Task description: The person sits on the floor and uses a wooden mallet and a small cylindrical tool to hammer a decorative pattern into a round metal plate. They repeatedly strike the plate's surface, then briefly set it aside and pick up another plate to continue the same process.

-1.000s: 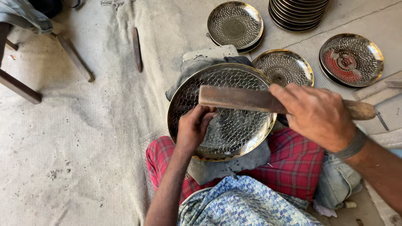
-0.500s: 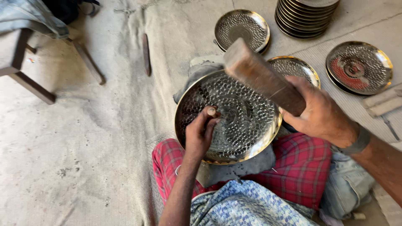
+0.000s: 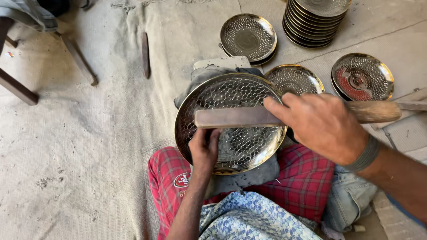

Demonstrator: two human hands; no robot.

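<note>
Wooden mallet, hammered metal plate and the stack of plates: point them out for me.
wooden mallet [image 3: 235, 117], head view, on its long flat head.
hammered metal plate [image 3: 222, 95], head view, on its dimpled inner face.
stack of plates [image 3: 307, 26], head view, on the stacked rims.

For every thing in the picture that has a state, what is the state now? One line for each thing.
Left hand: grips the near rim of the hammered metal plate.
Hammered metal plate: tilted on a grey cloth over the lap.
Right hand: closed around the wooden mallet.
Wooden mallet: lies level across the plate.
Stack of plates: piled upright on the floor.
</note>
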